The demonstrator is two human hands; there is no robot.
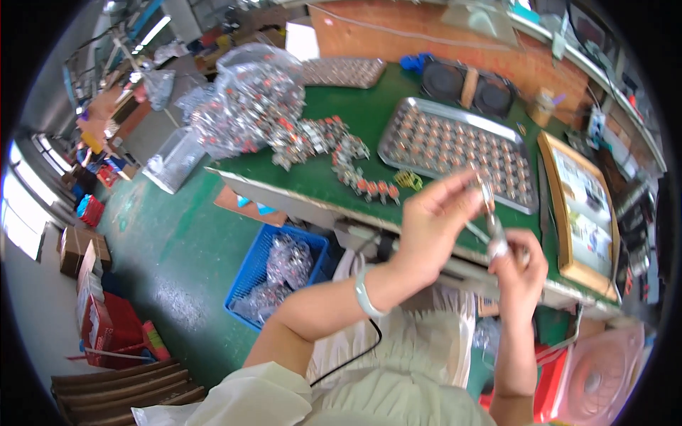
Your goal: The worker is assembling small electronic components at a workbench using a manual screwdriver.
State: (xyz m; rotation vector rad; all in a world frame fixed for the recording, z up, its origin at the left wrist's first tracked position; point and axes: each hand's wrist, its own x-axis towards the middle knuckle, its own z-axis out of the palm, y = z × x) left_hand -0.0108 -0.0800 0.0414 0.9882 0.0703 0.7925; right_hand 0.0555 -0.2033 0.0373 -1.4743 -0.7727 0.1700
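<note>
Above the front edge of the green bench (330, 186), my left hand (435, 224) pinches a small shiny metal part (485, 190) between thumb and fingers. My right hand (520, 273) is closed round a slim pen-like tool (495, 231) with a pale grip, its upper end touching or just under that part. Motion blur hides the tool's exact kind. Just beyond the hands lies a metal tray (419, 106) with rows of small copper-coloured parts. A winding row of small metal parts with orange pieces (376, 190) lies to the left, beside some yellow-green pieces (408, 179).
A large clear bag of metal parts (252, 92) sits at the bench's left, with another filled tray (344, 72) behind. A wooden frame (568, 206) stands right. Below are a blue basket (241, 284) holding bags and a pink fan (604, 376). A wooden slatted seat (121, 394) is lower left.
</note>
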